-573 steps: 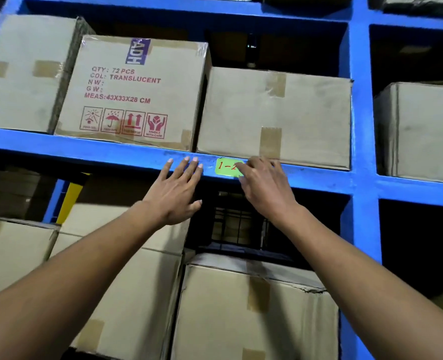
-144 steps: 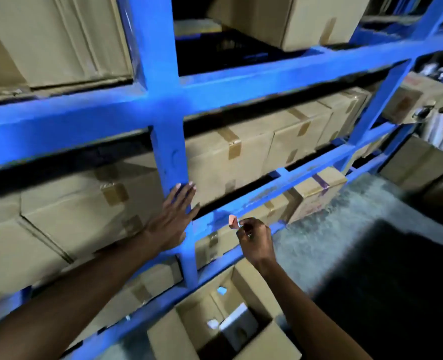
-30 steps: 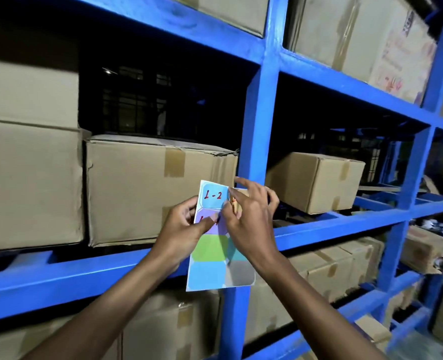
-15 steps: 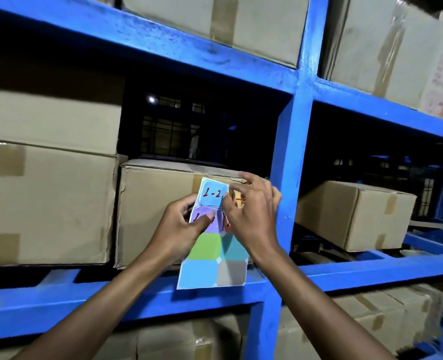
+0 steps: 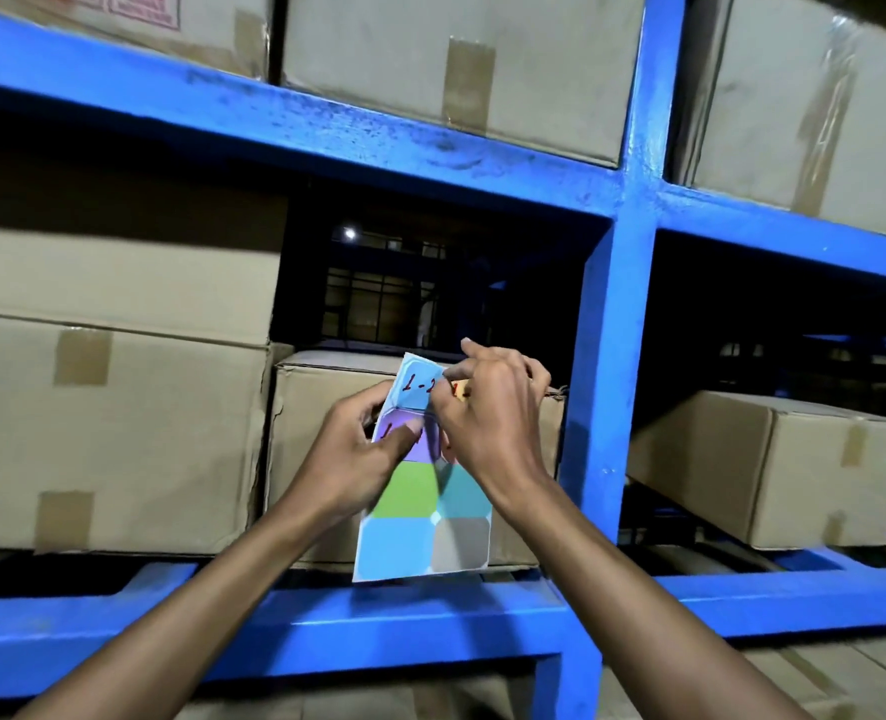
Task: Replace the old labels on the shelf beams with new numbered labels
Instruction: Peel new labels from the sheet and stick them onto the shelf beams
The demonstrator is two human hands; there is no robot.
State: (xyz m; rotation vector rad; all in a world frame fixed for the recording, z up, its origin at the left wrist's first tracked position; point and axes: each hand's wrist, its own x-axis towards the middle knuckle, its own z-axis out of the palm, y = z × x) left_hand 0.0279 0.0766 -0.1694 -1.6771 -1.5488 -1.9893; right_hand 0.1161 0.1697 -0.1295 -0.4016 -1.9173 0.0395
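Fingers of the right hand (image 5: 487,433) curl in over the upper right corner of the label sheet (image 5: 422,506), thumb and forefinger pinched at the top blue label (image 5: 415,388), which bears red handwriting reading "1-2"; whether that label's edge has lifted from the backing cannot be told. An orange label (image 5: 460,391) shows only as a sliver beside the knuckles. The left hand (image 5: 355,459) grips the sheet's left edge, thumb pressed flat across the purple label (image 5: 404,439), the other fingers wrapped behind.

The sheet is held upright in the air, long axis nearly vertical and leaning slightly right at the top, printed face toward the camera. Its labels run in two columns; the green, teal, light blue and grey ones below the hands carry no visible writing. Its bottom edge hangs just above the lower shelf beam (image 5: 430,615), apart from it.

Behind the sheet sits a cardboard box (image 5: 326,407), with larger boxes stacked to the left. The blue upright post (image 5: 607,381) stands just right of the right hand. Beyond the post the bay is mostly dark and open, with one small box (image 5: 773,470) on it. The upper beam (image 5: 326,132) slants overhead.
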